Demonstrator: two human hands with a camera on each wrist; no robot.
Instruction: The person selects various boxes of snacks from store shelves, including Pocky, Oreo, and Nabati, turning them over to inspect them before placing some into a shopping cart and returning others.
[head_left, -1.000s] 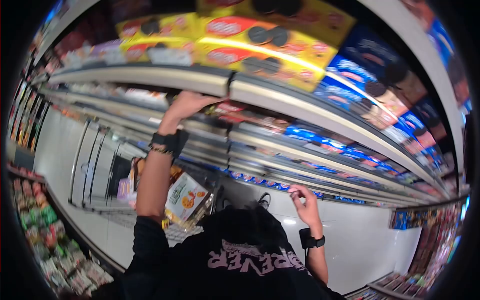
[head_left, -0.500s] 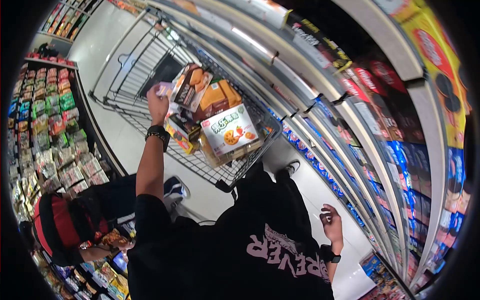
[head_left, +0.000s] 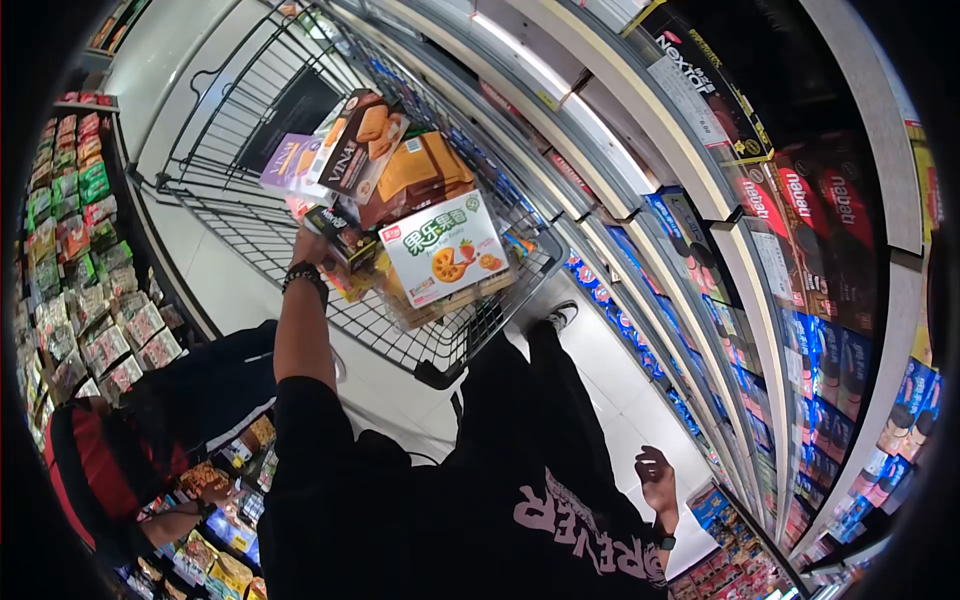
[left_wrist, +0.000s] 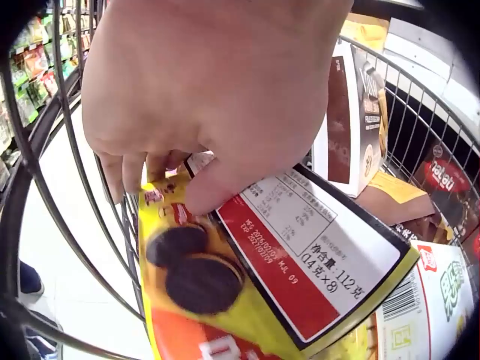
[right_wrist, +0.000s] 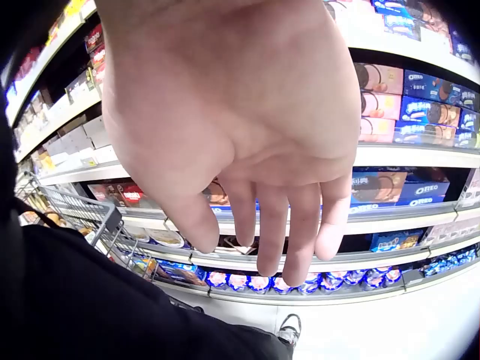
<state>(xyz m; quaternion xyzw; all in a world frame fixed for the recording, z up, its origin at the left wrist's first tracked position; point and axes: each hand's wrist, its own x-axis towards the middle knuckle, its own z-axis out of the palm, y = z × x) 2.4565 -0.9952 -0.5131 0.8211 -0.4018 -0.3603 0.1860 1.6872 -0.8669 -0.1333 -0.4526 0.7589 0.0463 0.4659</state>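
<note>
My left hand (head_left: 312,248) is down in the shopping cart (head_left: 445,372), gripping the upper end of a black biscuit box (left_wrist: 300,255). Its thumb lies across the box's printed face, and its other fingers are partly hidden. A yellow cookie pack (left_wrist: 196,270) with dark cookies pictured lies against that box. Around them in the cart are a white fruit-snack box (head_left: 450,255), a brown biscuit box (head_left: 360,150), a purple box (head_left: 288,165) and a brown-and-orange pack (head_left: 425,170). My right hand (right_wrist: 240,127) hangs beside my body, fingers loosely extended, holding nothing.
Store shelves (head_left: 735,265) full of boxed biscuits run along the right. A bin of small packaged snacks (head_left: 100,260) lines the left. Another person in red and black (head_left: 90,470) is close by at lower left. White floor (head_left: 215,270) shows beside the cart.
My left hand has gone from the shelf edge to a purple box in the cart, then down to the black biscuit box. The view has swung toward the cart. My right hand stays at my side.
</note>
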